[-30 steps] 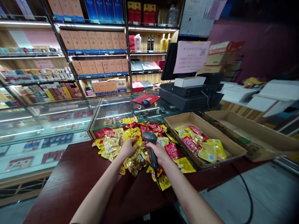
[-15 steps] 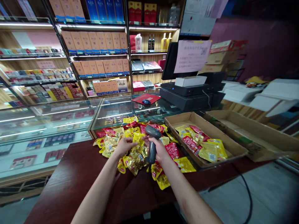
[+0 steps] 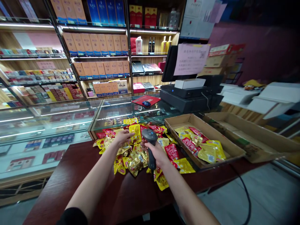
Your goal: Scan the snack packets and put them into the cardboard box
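My right hand (image 3: 157, 152) is wrapped round a dark grey handheld scanner (image 3: 150, 137), its head pointing away over the snack pile. In my left hand (image 3: 123, 137) a small yellow packet (image 3: 135, 133) is pinched at its left edge, upright just left of the scanner head. Under and around both hands lies a heap of shiny yellow, gold and red snack packets (image 3: 136, 161), spread over the dark red counter (image 3: 93, 175). Right of the heap, a cardboard tray (image 3: 225, 140) holds several yellow and red packets.
A second cardboard tray (image 3: 262, 134) stands farther right, with a black cable (image 3: 246, 190) hanging below. Behind are a glass display case (image 3: 112, 109), a mouse (image 3: 146, 103) on a red mat, and a monitor (image 3: 170, 64) with a paper sheet. Stocked shelves line the wall.
My left hand has moved slightly left and up with the yellow packet, which now stands apart from my right hand. The scanner has shifted a little left, and its head has tilted.
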A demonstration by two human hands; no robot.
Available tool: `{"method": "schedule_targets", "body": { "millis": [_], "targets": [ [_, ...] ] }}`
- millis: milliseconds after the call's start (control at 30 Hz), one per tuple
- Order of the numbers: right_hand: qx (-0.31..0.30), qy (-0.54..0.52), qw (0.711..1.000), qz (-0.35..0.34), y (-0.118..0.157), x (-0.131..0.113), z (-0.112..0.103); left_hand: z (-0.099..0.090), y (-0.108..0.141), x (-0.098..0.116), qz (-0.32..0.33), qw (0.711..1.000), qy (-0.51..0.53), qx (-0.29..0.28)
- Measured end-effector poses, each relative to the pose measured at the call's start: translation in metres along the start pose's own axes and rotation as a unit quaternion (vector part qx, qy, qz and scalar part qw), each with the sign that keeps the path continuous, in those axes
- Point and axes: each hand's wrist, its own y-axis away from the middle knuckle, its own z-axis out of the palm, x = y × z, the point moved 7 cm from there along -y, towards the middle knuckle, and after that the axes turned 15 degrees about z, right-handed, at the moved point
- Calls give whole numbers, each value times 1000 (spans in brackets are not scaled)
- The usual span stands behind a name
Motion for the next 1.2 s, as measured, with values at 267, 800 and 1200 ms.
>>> {"method": "schedule_targets", "body": {
  "millis": [267,800,1200],
  "targets": [
    [14,138,990,-7,-8,-6,24,15,-40,41,27,999,-29,-4],
    [84,233,964,-99,-24,-33,46,12,-65,84,75,997,0,7],
    [79,206,975,-19,-1,17,27,18,-36,45,22,1000,-6,-20]
  ]
}}
